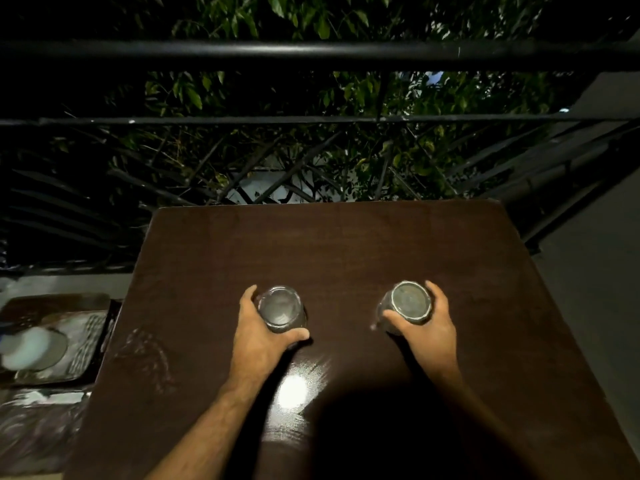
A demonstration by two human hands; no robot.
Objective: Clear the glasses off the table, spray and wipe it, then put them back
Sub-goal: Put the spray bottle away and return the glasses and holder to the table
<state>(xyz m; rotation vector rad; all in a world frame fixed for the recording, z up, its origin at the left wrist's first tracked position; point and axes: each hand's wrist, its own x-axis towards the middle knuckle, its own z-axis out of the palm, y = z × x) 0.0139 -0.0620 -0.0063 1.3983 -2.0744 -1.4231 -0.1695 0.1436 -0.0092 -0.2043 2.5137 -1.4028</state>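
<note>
two glasses are gripped over the dark table [346,244], well apart: the left glass [281,308] is wrapped by the left hand [258,336], the right glass [408,304] by the right hand [431,327].

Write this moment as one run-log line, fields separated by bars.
left hand: grips clear drinking glass | right hand: grips second clear glass | both over dark brown wooden table | contact with tabletop: unclear
</note>
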